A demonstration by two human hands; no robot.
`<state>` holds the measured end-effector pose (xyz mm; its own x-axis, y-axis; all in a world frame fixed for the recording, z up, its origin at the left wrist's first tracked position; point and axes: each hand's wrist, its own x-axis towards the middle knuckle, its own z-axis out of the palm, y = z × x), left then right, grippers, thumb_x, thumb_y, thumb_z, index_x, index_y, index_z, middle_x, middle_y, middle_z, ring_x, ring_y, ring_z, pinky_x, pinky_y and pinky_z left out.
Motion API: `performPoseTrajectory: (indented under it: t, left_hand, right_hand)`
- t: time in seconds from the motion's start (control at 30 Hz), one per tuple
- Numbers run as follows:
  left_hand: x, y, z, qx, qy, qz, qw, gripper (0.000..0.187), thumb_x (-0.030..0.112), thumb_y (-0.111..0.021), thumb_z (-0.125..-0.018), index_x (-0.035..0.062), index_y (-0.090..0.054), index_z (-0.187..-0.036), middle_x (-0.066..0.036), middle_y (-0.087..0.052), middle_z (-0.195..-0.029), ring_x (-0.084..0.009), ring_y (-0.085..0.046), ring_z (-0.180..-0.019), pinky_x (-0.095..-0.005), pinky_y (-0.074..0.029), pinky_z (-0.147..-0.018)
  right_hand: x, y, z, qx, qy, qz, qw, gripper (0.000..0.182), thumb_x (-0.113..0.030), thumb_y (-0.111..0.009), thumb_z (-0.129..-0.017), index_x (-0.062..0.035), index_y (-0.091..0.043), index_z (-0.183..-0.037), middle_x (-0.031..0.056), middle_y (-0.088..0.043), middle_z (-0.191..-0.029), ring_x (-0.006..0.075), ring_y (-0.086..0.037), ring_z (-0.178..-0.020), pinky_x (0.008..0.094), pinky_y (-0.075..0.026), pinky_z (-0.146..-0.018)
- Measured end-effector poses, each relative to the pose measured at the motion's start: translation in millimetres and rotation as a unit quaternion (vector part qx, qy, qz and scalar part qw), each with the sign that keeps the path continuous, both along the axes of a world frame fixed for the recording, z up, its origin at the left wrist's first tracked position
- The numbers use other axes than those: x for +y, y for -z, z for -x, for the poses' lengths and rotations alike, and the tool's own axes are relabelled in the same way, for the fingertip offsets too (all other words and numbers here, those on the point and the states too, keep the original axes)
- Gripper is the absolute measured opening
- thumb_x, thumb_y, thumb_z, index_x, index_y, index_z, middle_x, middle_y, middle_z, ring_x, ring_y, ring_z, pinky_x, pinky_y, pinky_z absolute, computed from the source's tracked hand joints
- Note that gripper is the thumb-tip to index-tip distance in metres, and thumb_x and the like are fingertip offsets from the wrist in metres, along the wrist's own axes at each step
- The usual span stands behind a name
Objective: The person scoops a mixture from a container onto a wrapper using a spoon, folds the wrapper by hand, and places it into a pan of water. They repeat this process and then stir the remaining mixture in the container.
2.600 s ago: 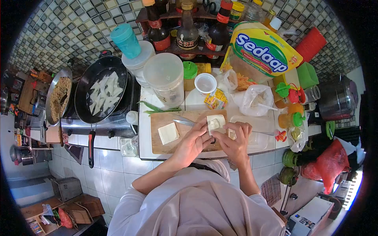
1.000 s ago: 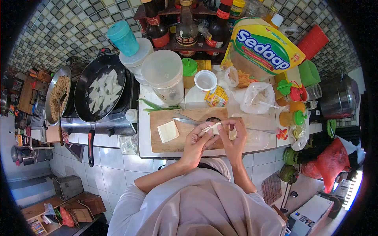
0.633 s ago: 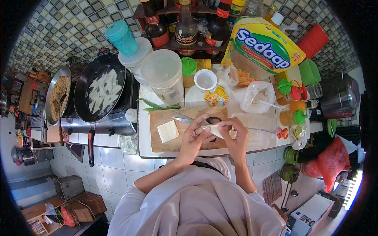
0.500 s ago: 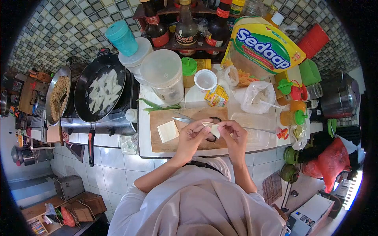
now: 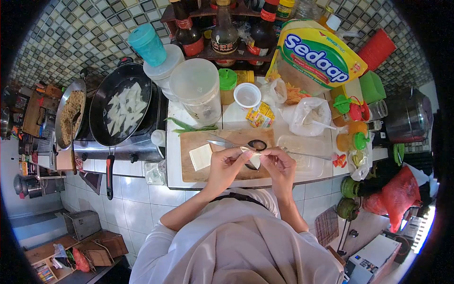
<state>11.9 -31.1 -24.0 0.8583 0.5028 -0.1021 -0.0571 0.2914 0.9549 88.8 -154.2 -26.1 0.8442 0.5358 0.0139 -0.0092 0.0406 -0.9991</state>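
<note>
My left hand [image 5: 225, 164] and my right hand [image 5: 280, 165] meet over the wooden cutting board [image 5: 236, 176], fingers closed in a pinch. Between them they hold a small pale wrapper sheet [image 5: 255, 161], which is folded, its top edge pinched by thumbs and fingers. Left of my hands, a stack of square wrappers [image 5: 200, 157] lies on the board. Scissors with black handles [image 5: 257, 145] rest behind the wrapper, partly hidden by it and my left hand.
A black frying pan [image 5: 145, 113] with pale folded pieces sits on the stove at left, beside a pan of brown crumbly food [image 5: 72, 111]. Behind the board stand a clear tub [image 5: 195, 90] and a white cup [image 5: 247, 96]. A clear plastic tray [image 5: 307, 165] is at right.
Both hands have shifted slightly lower, and the wrapper has turned so a corner points down between them. The upper scissor handle shows more fully now.
</note>
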Motion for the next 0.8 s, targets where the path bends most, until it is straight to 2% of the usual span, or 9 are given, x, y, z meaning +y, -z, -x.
performPoseTrajectory:
  t: [0.03,0.1,0.23,0.53,0.6,0.8]
  left_hand:
    - [1.3,-2.8,1.2,0.0,0.0,0.0,1.0,0.015,0.009,-0.058,-0.082,-0.0037,-0.062,-0.088,-0.001,-0.06,-0.072,-0.0022,-0.047,-0.063,-0.0166,-0.038,-0.055]
    - [5.0,-8.0,4.8,0.064,0.071,-0.056,0.994,0.014,0.008,-0.058,-0.082,-0.0041,-0.062,-0.088,-0.001,-0.059,-0.072,-0.0019,-0.047,-0.063,-0.0167,-0.037,-0.053]
    - [-0.9,-8.2,3.2,0.022,0.027,-0.004,0.999,0.009,0.006,-0.059,-0.08,-0.0021,-0.064,-0.081,0.001,-0.058,-0.069,-0.0013,-0.043,-0.059,-0.0168,-0.032,-0.05]
    - [-2.9,-10.2,5.2,-0.004,0.031,-0.002,1.0,0.008,0.003,-0.062,-0.077,-0.0024,-0.064,-0.082,0.0,-0.059,-0.069,-0.0026,-0.046,-0.061,-0.0177,-0.036,-0.052]
    - [-2.2,-6.1,6.2,-0.003,0.031,-0.018,0.999,0.009,0.003,-0.063,-0.077,-0.0026,-0.064,-0.083,-0.002,-0.061,-0.071,-0.0031,-0.049,-0.063,-0.0178,-0.037,-0.054]
    - [-3.8,-4.8,6.6,-0.005,0.026,-0.005,1.0,0.009,0.003,-0.063,-0.076,-0.0029,-0.064,-0.083,-0.004,-0.063,-0.074,-0.0042,-0.051,-0.065,-0.0184,-0.04,-0.057]
  right_hand:
    - [-0.3,-1.2,0.8,0.0,0.0,0.0,1.0,0.009,0.0,-0.06,-0.076,0.0018,-0.059,-0.084,0.0015,-0.054,-0.078,0.0063,-0.045,-0.069,0.0191,-0.035,-0.064]
    - [-0.5,-3.6,2.3,0.03,0.004,-0.01,0.999,0.008,0.001,-0.06,-0.076,0.0017,-0.058,-0.084,0.0019,-0.055,-0.079,0.0063,-0.046,-0.07,0.019,-0.035,-0.064]
    - [-0.8,-3.2,2.6,0.018,0.003,-0.014,1.0,0.008,0.0,-0.06,-0.076,0.0017,-0.058,-0.084,0.0025,-0.055,-0.08,0.0064,-0.046,-0.07,0.0192,-0.036,-0.065]
    - [-2.4,-2.8,3.4,-0.003,-0.007,-0.01,1.0,0.008,-0.001,-0.061,-0.075,0.0013,-0.058,-0.083,0.0038,-0.056,-0.081,0.0078,-0.047,-0.072,0.0202,-0.036,-0.066]
    - [-0.1,-6.6,5.2,0.039,0.012,-0.029,0.999,0.01,-0.004,-0.065,-0.072,-0.0009,-0.062,-0.081,0.0021,-0.054,-0.075,0.0098,-0.04,-0.07,0.0222,-0.033,-0.065]
    - [-1.1,-7.9,5.7,0.029,0.007,-0.026,0.999,0.01,-0.004,-0.065,-0.071,-0.0012,-0.062,-0.081,0.0021,-0.054,-0.075,0.0099,-0.041,-0.071,0.0221,-0.033,-0.065]
